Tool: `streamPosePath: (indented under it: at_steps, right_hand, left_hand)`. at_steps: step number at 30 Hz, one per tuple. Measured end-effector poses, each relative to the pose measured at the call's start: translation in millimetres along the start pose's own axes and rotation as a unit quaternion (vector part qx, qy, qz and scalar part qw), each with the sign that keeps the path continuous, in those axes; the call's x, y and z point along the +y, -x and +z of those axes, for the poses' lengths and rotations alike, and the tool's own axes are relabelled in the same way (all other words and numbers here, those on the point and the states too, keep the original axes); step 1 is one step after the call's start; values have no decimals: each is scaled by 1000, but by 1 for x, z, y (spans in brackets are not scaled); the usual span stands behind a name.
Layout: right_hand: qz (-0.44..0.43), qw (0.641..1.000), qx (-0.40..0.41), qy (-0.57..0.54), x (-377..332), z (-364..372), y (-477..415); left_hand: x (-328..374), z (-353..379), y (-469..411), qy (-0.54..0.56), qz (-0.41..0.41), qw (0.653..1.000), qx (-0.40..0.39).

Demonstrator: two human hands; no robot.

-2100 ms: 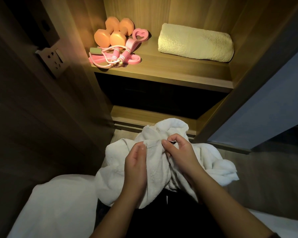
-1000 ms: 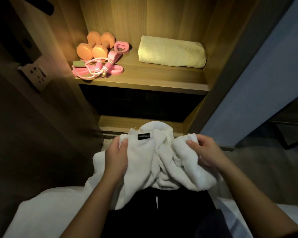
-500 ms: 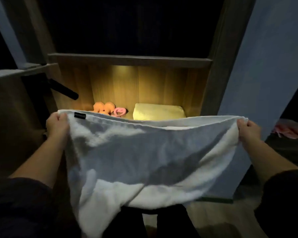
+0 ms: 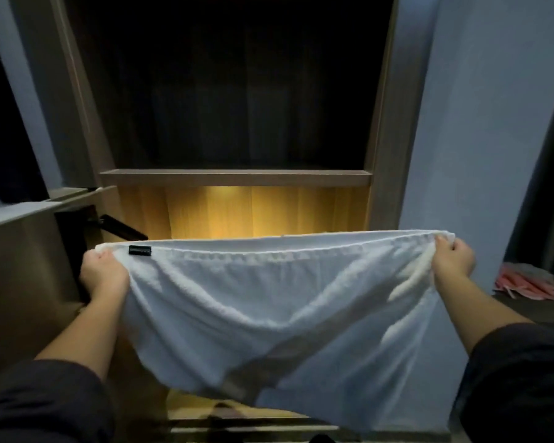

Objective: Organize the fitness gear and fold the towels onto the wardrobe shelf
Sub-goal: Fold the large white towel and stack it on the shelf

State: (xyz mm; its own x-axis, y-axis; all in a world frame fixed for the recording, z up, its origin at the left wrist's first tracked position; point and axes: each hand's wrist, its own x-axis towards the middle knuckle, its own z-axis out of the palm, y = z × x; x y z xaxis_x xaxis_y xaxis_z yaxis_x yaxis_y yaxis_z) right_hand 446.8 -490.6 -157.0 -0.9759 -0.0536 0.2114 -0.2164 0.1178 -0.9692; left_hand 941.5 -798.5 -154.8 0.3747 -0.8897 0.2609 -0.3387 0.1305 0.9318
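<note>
Fingers (image 4: 445,247) pinch white towel (image 4: 269,302) corners — spread wide.

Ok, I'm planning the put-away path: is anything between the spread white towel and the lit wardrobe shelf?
Nothing visible. The white towel, held at its top corners by the left hand and right hand, hangs just in front of the lit shelf and hides its floor.

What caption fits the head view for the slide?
Left hand and right hand stretch a white towel wide in front of the wardrobe.
</note>
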Motion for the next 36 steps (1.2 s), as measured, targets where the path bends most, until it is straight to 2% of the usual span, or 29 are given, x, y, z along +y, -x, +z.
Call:
streamPosePath:
  at_steps: [3, 6, 7, 11, 15, 20, 24, 27, 32, 36]
  right_hand:
    - [-9, 1000, 22, 5, -10, 6, -2]
    - [-85, 994, -73, 14, -23, 25, 10]
    - [-93, 992, -81, 17, -23, 27, 12]
    - [-33, 998, 17, 57, -6, 13, -2]
    - [-9, 998, 15, 63, -4, 22, -2]
    - [-4, 998, -23, 64, 9, 30, 3]
    - [-2, 998, -1, 65, 11, 25, -1]
    - [-13, 995, -7, 98, 9, 23, -2]
    - [3, 996, -2, 92, 15, 21, -2]
    - [-10, 997, -17, 78, 20, 14, -2]
  left_hand:
    - [16, 7, 2, 31, 45, 998, 17]
    - [32, 19, 12, 36, 120, 992, -33]
    - [31, 18, 11, 36, 124, 991, -31]
    - [-2, 0, -10, 14, 4, 999, 46]
    - [-9, 5, -5, 8, -30, 999, 28]
    - [-14, 9, -1, 5, -17, 1000, 15]
    - [-23, 4, -17, 5, -65, 997, 30]
    - [-28, 5, -16, -8, -43, 999, -4]
    - [-26, 5, -17, -24, -26, 999, -33]
    - [-26, 2, -17, -20, -12, 999, -23]
